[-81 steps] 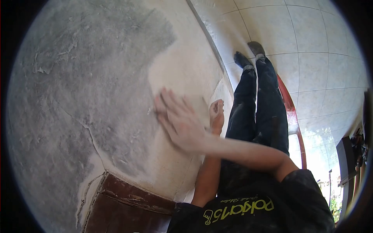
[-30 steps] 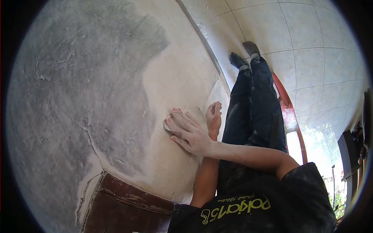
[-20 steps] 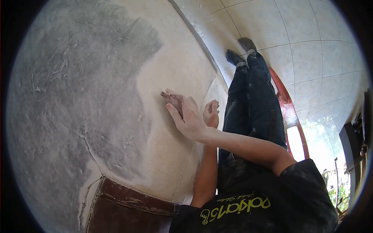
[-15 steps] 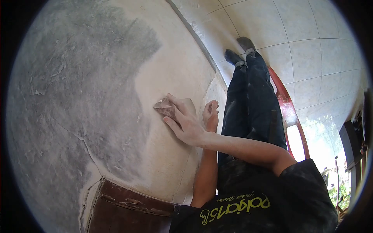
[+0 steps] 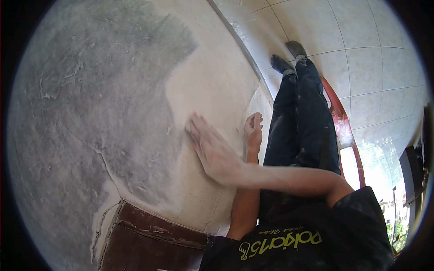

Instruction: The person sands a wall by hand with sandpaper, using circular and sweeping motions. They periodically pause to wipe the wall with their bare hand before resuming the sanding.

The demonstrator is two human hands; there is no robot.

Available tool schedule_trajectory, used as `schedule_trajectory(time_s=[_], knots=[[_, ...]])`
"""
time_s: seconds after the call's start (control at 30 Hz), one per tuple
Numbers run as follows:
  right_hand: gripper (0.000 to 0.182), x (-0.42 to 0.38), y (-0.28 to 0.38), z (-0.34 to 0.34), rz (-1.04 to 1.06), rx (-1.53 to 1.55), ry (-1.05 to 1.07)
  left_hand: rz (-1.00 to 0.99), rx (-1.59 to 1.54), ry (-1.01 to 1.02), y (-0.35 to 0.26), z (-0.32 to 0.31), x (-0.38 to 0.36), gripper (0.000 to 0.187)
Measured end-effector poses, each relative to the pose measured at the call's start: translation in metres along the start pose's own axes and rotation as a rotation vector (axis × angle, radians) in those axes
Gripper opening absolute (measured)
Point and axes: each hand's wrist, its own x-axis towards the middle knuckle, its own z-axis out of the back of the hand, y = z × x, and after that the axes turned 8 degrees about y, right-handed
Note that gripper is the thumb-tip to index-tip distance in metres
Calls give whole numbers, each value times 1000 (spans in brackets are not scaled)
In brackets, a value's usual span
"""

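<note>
My right hand presses against the plastered wall, smeared by motion. It grips a folded piece of sandpaper; only a thin edge shows past the fingers, the rest being hidden under the hand. Beyond my right forearm, my left hand is held up close to the wall with loosely curled fingers and nothing visible in it. Pale, smooth filler lies under my right hand, bordering a rough grey patch.
A brown wooden frame meets the wall at lower left, with a crack running from its corner. A red plastic chair stands beside my legs on the tiled floor. Dark furniture is at far right.
My right hand has shifted slightly downward in view and turned, covering most of the sandpaper. The whole view has slid a little rightward. My left hand keeps its curled pose by the wall.
</note>
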Motion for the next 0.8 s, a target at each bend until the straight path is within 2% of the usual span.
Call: schedule_trajectory(time_s=[0.1,0.2,0.3,0.4,0.5,0.6,0.7,0.8], knots=[[44,-11,11,9,-45,-30,80,-4,7,14,-4,-1,1,39],[44,38,-3,11,-67,-58,-37,5,-16,-4,1,-4,4,39],[45,58,-12,16,-58,1,-59,-14,-16,-22,-5,-3,2,39],[45,2,12,10,-51,-78,55,-27,-13,10,-7,-3,5,39],[46,6,13,14,-55,-243,73,5,-1,18,1,-4,5,38],[47,65,-11,17,-123,-219,-32,3,3,10,3,-8,6,38],[48,56,-5,20,-122,-57,25,-12,7,0,-1,-6,5,38],[49,1,14,16,-57,-61,134,-24,21,8,-2,-7,4,37]])
